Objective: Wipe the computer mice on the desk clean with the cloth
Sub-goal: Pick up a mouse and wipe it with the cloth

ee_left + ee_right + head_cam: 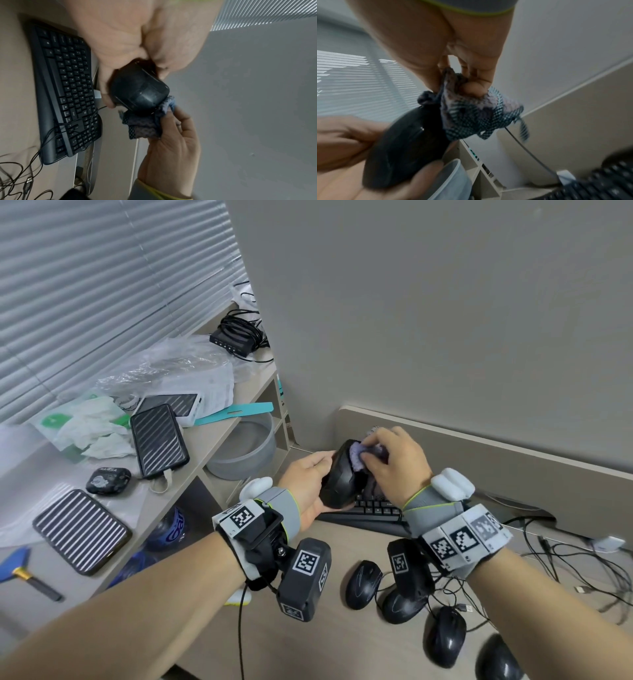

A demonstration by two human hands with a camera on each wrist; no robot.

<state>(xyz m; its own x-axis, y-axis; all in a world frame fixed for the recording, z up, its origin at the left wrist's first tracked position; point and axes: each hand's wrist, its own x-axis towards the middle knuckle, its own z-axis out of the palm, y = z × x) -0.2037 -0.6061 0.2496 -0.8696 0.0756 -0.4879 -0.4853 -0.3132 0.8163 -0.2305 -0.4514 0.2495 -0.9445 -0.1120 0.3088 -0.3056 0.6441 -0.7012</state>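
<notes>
Black mouse (pixel 337 474) is being held up off the desk (pixel 291 628), above the left end of the keyboard (pixel 373 510) and just in front of the low back panel (pixel 479 440). L hand (pixel 305 477) is cupping it from the left, thumb on the near side and fingers wrapping under, so it's grasping the mouse; the left wrist view is showing the rounded shell (pixel 139 90) poking out past the fingertips. R hand (pixel 397 460) is sitting on the mouse's right, fingers curled & pinching a bunched purple-and-dark patterned cloth (pixel 359 458), pressing it against the mouse's upper end; in the right wrist view the cloth (pixel 471 112) is hanging below the fingertips w/ a loose tail, touching the mouse (pixel 406 146). Its cord is trailing down toward the keyboard. Room to move: wall is standing close behind the hands, a shelf unit w/ a grey tub (pixel 246 450) is crowding the left, the desk edge is running along the near left. Open desk is lying nearer the person, but four more black mice (pixel 363 583) are lying there to the right in a row, w/ tangled cables (pixel 582 570) beyond them. The side counter on the left is carrying phones (pixel 157 440) and plastic bags (pixel 164 368), well apart from the hands.
</notes>
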